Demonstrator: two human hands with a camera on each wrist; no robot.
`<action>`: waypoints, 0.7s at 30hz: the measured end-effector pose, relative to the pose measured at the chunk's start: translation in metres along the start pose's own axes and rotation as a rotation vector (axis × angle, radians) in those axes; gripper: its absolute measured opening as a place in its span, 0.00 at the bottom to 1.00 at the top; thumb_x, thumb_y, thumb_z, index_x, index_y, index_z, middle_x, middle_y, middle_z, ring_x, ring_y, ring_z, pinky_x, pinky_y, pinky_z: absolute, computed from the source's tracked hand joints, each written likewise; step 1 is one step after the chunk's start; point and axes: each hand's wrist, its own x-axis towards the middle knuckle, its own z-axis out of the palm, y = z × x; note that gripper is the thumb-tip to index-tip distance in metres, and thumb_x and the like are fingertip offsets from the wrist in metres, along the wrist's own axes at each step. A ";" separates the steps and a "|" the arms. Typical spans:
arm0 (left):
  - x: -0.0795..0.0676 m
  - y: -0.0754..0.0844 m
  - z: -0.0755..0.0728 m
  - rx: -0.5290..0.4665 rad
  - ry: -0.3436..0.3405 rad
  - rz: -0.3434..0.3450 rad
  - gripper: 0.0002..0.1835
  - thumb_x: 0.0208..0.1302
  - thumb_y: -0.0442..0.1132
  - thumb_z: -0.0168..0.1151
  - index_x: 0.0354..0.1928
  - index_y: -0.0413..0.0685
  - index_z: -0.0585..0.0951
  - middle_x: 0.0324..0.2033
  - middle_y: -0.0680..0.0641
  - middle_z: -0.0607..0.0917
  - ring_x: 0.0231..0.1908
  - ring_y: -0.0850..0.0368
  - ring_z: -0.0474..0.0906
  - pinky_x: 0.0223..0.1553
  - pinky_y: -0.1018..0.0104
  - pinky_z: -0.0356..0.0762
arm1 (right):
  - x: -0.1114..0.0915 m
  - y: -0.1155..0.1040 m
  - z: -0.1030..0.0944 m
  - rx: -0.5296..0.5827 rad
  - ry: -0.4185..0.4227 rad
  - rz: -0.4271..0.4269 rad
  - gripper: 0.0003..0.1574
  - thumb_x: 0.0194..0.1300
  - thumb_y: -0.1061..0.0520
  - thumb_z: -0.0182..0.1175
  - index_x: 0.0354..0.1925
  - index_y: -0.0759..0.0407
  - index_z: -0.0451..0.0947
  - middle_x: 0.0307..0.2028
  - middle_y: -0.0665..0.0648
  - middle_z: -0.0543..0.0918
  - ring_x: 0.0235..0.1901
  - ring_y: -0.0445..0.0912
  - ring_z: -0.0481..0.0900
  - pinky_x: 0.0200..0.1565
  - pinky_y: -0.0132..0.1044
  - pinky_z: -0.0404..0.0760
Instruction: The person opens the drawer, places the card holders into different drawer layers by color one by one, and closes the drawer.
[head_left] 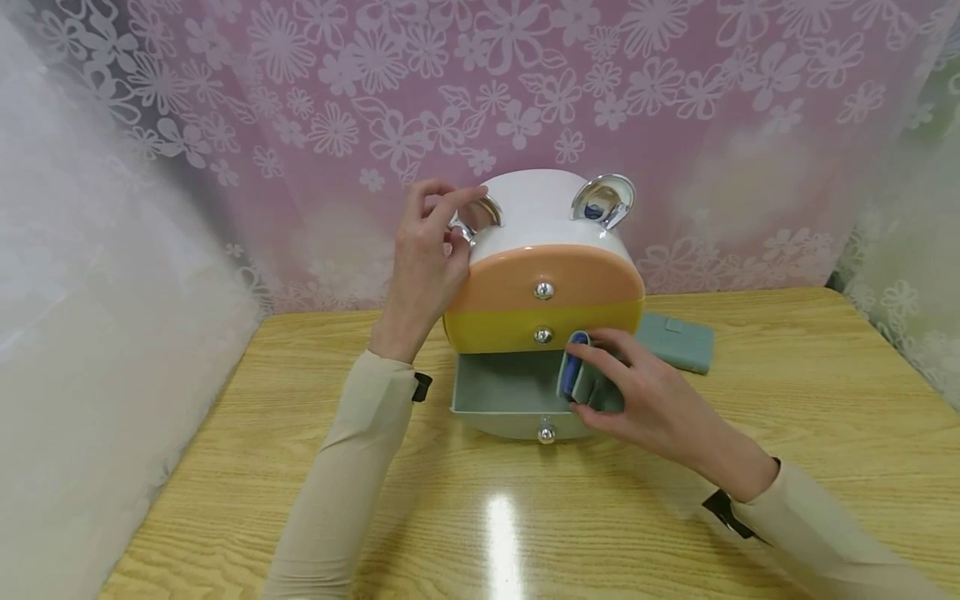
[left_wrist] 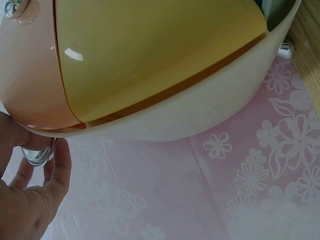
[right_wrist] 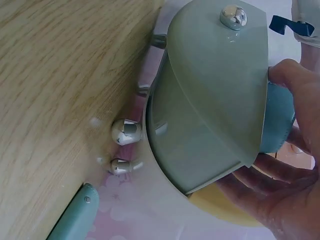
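Note:
A round-topped drawer box point(head_left: 540, 275) with a white shell stands on the table. Its bottom green drawer point(head_left: 498, 392) is pulled out, while the orange and yellow drawers are closed. My left hand point(head_left: 427, 258) pinches the box's left silver ear point(head_left: 487, 210) between thumb and fingers. Over the right part of the green drawer, my right hand point(head_left: 652, 400) grips a small teal wallet point(right_wrist: 278, 117), showing blue at its edge in the head view. The fingers reach over the drawer's rim in the right wrist view. The drawer's inner right corner is hidden behind this hand.
A second teal wallet point(head_left: 678, 343) with a snap tab lies on the wooden table point(head_left: 300, 467), right of the box. Behind the box hangs a pink flowered curtain point(head_left: 420, 100). Silver feet point(right_wrist: 126, 132) hold the box up off the tabletop.

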 end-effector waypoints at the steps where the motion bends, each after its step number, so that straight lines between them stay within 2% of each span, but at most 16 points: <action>1: 0.000 0.000 0.000 0.000 0.000 -0.001 0.28 0.61 0.19 0.51 0.60 0.47 0.83 0.54 0.38 0.73 0.45 0.47 0.76 0.38 0.66 0.80 | 0.000 0.000 0.000 0.005 -0.007 0.000 0.37 0.68 0.35 0.60 0.64 0.56 0.77 0.57 0.63 0.77 0.49 0.52 0.82 0.40 0.45 0.88; 4: 0.001 0.000 0.000 -0.001 -0.003 -0.008 0.28 0.61 0.19 0.51 0.60 0.47 0.83 0.54 0.38 0.72 0.45 0.47 0.76 0.38 0.66 0.80 | 0.001 0.001 0.000 0.030 -0.030 -0.006 0.33 0.63 0.45 0.71 0.62 0.57 0.79 0.54 0.60 0.80 0.44 0.48 0.83 0.39 0.41 0.87; 7: 0.000 0.001 0.000 -0.001 -0.004 -0.013 0.28 0.61 0.19 0.52 0.59 0.47 0.83 0.54 0.38 0.72 0.45 0.47 0.76 0.39 0.66 0.81 | 0.001 0.000 0.002 0.050 -0.044 -0.014 0.33 0.58 0.52 0.74 0.61 0.57 0.80 0.50 0.56 0.82 0.38 0.44 0.83 0.36 0.36 0.84; 14: -0.001 0.001 0.001 -0.002 -0.003 -0.003 0.27 0.62 0.19 0.52 0.59 0.47 0.83 0.54 0.38 0.73 0.45 0.47 0.76 0.39 0.65 0.82 | 0.003 -0.002 0.007 0.047 -0.043 -0.017 0.30 0.60 0.51 0.73 0.60 0.56 0.81 0.49 0.54 0.83 0.36 0.43 0.83 0.35 0.36 0.84; 21: -0.001 0.000 0.001 -0.011 0.001 0.000 0.27 0.62 0.20 0.51 0.60 0.47 0.83 0.54 0.38 0.72 0.45 0.47 0.76 0.41 0.64 0.83 | 0.009 -0.007 0.009 0.024 -0.088 -0.014 0.32 0.59 0.49 0.74 0.61 0.54 0.81 0.50 0.54 0.83 0.37 0.42 0.84 0.36 0.36 0.85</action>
